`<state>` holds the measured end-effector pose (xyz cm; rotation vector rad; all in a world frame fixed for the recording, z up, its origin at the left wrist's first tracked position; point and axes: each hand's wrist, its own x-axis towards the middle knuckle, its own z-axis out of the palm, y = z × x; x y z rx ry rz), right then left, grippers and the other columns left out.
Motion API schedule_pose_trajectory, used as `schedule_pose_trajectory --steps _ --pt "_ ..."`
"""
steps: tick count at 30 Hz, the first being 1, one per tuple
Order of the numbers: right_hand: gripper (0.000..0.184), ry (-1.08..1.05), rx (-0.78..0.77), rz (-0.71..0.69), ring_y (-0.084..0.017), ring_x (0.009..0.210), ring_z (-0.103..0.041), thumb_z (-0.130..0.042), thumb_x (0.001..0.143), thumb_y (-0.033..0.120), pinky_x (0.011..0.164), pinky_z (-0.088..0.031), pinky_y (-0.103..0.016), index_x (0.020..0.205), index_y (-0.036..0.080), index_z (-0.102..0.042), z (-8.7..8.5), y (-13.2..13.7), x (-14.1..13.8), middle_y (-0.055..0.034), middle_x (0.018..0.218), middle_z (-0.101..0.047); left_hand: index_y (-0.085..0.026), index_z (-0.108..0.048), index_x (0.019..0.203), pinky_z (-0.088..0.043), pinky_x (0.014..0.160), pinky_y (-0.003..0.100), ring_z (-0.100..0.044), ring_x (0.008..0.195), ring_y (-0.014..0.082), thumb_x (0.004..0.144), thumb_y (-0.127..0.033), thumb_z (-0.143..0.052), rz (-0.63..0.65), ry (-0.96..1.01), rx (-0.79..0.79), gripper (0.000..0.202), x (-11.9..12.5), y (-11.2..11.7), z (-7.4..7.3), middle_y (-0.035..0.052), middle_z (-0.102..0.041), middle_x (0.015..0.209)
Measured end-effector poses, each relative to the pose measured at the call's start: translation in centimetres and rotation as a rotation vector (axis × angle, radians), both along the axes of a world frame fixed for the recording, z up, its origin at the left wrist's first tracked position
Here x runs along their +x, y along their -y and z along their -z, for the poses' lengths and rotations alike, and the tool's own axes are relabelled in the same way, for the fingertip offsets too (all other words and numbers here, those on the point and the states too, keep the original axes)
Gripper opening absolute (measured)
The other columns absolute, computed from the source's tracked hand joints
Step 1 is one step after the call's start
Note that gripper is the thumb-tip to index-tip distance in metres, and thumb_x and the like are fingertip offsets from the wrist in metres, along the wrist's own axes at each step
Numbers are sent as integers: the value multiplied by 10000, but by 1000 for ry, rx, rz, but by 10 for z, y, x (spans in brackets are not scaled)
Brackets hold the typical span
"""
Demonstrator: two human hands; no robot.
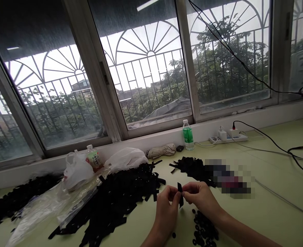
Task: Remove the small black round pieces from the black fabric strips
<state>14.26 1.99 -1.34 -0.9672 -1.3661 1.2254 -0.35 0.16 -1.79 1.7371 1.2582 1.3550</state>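
Note:
Between my two hands, above the table, a short black strip stands roughly upright. My left hand pinches it from the left with thumb and forefinger. From the right, the thumb and fingertips of my right hand close on the same strip, so the two hands nearly touch. Below my right wrist lies a heap of small round black pieces, some with a hole in the middle. One loose round piece sits apart, near my left wrist. Whether a round piece is between my fingers is hidden.
A large pile of black strips spreads to the left, partly beside clear plastic. A smaller pile lies ahead. Along the window stand a green-labelled bottle, another bottle, white bags and a power strip. Cables cross the right side.

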Motion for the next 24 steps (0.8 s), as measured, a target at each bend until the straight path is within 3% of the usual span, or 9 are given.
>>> schedule_pose_trajectory --steps 5,9,14,16,19,21,24 --pt "75 26 12 30 -138 500 -536 -647 633 211 485 -426 -249 667 148 -668 -1 3 -2 11 523 -600 -168 -622 704 -381 570 247 -509 593 154 800 -357 -621 1 44 -14 211 1 0 1 34 -617 642" --pt "174 129 137 51 -186 639 -612 -617 723 314 582 -477 -271 747 155 -683 -8 2 3 -39 667 -677 -168 -623 705 -394 557 234 -501 572 135 781 -388 -649 -22 114 -7 234 -1 -2 -5 17 -604 639" --pt "283 445 336 239 -211 717 -644 -526 804 354 642 -512 -300 930 143 -668 -10 -18 30 -89 832 -703 -159 -614 770 -400 487 226 -516 510 125 714 -422 -702 -253 324 22 283 -27 -20 -13 -11 -573 577" --pt "290 590 349 301 -211 760 -652 -478 829 345 674 -521 -294 960 155 -654 -6 -30 42 -86 858 -703 -164 -587 842 -443 511 237 -570 541 141 710 -369 -707 -402 440 3 271 -42 -29 -14 -6 -600 612" --pt "315 656 317 325 -225 796 -657 -436 839 327 666 -523 -294 1002 152 -642 2 -46 57 -101 886 -700 -176 -523 984 -515 624 266 -644 643 145 769 -154 -596 -590 552 -7 228 -59 -39 -13 27 -652 770" --pt "301 715 303 317 -236 832 -653 -431 832 298 684 -517 -303 981 159 -652 6 -53 64 -113 919 -693 -174 -501 1024 -528 661 280 -659 667 140 764 -61 -520 -620 560 -19 284 -63 -42 -13 47 -655 831" --pt "238 818 289 261 -258 833 -644 -486 780 250 677 -496 -319 868 164 -689 10 -58 69 -122 893 -695 -161 -494 1058 -529 658 293 -661 675 152 753 -57 -498 -547 496 -34 322 -59 -41 -12 68 -659 851"
